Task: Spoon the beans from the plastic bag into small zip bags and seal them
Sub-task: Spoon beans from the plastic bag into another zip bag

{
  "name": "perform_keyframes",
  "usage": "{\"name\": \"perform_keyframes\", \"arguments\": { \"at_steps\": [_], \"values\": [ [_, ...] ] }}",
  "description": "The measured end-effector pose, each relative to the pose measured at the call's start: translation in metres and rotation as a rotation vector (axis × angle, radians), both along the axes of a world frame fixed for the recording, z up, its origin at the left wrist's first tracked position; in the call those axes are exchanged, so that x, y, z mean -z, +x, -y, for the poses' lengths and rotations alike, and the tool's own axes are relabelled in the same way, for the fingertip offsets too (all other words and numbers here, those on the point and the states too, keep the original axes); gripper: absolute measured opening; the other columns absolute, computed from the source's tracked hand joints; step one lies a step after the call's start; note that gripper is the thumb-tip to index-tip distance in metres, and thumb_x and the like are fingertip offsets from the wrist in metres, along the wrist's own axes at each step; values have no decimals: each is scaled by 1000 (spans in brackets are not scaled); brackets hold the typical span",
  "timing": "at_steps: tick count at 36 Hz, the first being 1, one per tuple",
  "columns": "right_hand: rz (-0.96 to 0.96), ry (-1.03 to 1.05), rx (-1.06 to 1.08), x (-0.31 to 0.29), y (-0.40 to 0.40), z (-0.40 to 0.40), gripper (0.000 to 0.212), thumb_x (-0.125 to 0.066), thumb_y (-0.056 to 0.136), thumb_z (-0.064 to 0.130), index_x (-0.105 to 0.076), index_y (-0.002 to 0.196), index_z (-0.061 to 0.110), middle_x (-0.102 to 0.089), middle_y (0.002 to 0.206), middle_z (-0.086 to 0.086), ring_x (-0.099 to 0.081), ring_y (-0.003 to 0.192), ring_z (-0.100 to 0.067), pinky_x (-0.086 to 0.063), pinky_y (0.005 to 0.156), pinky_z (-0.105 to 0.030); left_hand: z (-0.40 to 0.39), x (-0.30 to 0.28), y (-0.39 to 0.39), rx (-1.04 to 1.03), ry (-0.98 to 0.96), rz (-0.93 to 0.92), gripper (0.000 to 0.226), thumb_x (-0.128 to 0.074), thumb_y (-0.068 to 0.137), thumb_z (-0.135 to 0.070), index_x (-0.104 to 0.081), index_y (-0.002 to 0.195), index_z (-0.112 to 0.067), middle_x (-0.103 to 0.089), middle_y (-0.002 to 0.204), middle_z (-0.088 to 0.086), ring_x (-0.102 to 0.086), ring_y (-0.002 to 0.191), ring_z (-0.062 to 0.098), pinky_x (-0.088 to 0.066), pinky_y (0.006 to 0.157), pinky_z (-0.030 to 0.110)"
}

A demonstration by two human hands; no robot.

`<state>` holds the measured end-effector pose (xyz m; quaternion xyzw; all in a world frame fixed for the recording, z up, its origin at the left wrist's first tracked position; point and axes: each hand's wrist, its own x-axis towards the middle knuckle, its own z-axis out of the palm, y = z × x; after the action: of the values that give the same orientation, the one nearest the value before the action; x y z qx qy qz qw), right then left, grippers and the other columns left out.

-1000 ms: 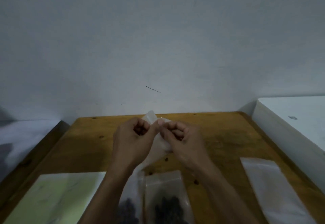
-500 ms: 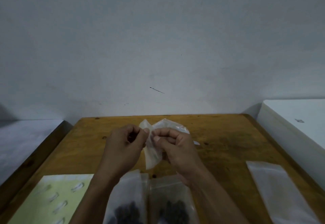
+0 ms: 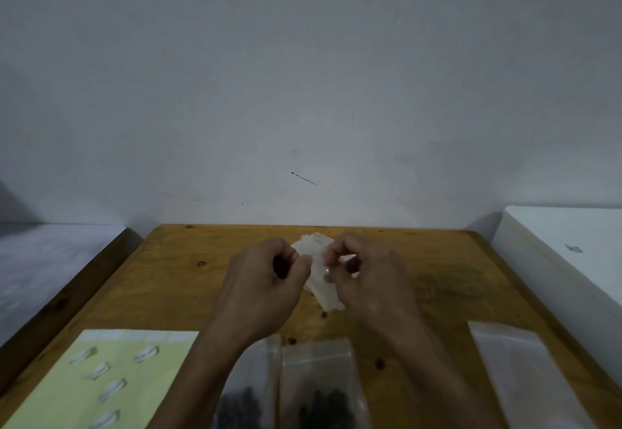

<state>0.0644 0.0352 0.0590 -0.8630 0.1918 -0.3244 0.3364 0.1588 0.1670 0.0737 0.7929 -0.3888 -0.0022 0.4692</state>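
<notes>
Above the surface (image 3: 188, 280), beyond two bean-filled bags (image 3: 316, 391), the left hand (image 3: 266, 280) and right hand (image 3: 367, 273) pinch an empty zip bag (image 3: 319, 280), fingers clamped on its mouth, probably to open it for filling.

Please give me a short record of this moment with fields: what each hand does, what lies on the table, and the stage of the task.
left hand: pinches small zip bag
right hand: pinches same bag
bag position: lifted above wooden table
near edge: two bags with dark beans
right side: clear empty bag
left side: yellow sheet
stage: handling the bag's mouth; opening or sealing, cannot tell
</notes>
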Motion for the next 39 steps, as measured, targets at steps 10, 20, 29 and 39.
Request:
{"name": "perform_keyframes", "arguments": {
  "at_steps": [10,20,29,39],
  "values": [
    [124,591,-284,-3,-4,4,23,-74,88,13,-81,86,35,-79,91,2,-75,86,-21,-62,67,-38,-2,10,12,217,290,387,118,-64,51,-84,-15,148,-41,-30,150,-18,-17,124,-12,-23,116,28],
    [-204,23,-44,-2,-3,8,28,-80,80,13,-74,105,25,-60,108,16,-55,92,1,-47,73,-9,4,15,12,88,481,477,91,-73,69,-66,-28,143,-39,-37,137,-17,-31,116,4,-29,111,29],
    [-196,168,-293,-3,-10,19,41,-87,72,26,-75,110,36,-74,94,23,-66,90,7,-54,69,-14,5,17,14,147,531,469,104,-73,64,-72,-21,148,-39,-34,134,-16,-31,116,7,-31,107,29],
    [-331,-112,-180,-9,-8,17,47,-80,77,37,-66,123,43,-71,112,22,-58,83,7,-53,74,-23,7,22,19,137,541,530,103,-61,67,-80,-16,149,-39,-35,141,-14,-35,123,10,-32,110,32]
  ]
}}
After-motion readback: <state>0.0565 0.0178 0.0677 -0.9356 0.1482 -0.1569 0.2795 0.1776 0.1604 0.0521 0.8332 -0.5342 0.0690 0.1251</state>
